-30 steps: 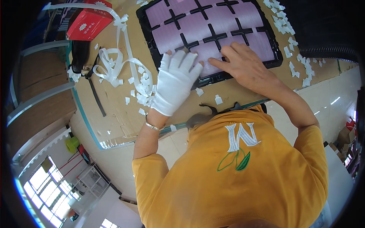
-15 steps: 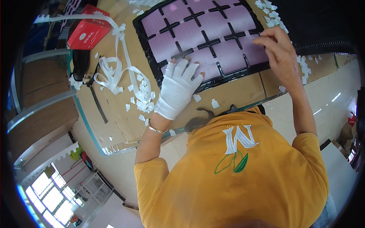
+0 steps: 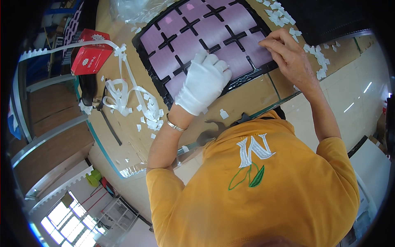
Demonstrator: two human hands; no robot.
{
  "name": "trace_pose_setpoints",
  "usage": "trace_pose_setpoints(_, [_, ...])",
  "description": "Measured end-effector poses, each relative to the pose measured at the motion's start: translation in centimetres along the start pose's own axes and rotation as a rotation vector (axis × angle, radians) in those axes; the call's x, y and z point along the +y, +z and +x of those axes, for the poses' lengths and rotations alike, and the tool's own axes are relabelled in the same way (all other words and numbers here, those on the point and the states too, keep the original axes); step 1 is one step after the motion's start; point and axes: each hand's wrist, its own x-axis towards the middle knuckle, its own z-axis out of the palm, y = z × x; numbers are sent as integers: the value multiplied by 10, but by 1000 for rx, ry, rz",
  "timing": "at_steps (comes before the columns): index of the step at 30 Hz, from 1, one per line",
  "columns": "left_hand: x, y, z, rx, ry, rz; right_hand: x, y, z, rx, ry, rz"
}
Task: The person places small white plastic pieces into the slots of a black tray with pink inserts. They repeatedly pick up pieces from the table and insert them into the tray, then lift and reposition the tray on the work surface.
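A black tray-like frame lies on the cardboard-covered table, with purple panels showing between its black cross-shaped ribs. My left hand, in a white glove with bare fingertips, rests over the frame's near part with its fingers curled under. What those fingertips touch or hold is hidden. At the frame's right edge, my bare right hand has thumb and fingers pressed together in a pinch. Anything between them is too small to make out.
White paper scraps and a tangled white strip lie left of the frame. A red box sits at far left, clear plastic wrap at the back. More scraps and a black sheet-like item are right.
My left hand has slid right along the frame, and its spread fingers have curled in. My right hand stays pinched at the right edge. The whole view has shifted slightly.
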Motion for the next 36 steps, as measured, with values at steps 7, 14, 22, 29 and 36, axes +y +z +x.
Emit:
trace_pose_setpoints(7, [-5, -19, 9, 106, -92, 28, 0, -1, 1, 67, -84, -28])
trace_pose_setpoints(14, [-163, -140, -85, 1477, -886, -420, -29, -5, 27, 26, -42, 49])
trace_pose_setpoints(22, [-241, -176, -98, 1311, -813, -826, -118, 9, 127, 43, -273, 337])
trace_pose_setpoints(29, [-199, -186, -81, 1326, -662, -932, -226, 45, 300, -56, -257, 747])
trace_pose_setpoints(36, [-193, -187, -90, 1287, -697, -804, -274, 89, 336, -217, -132, 679])
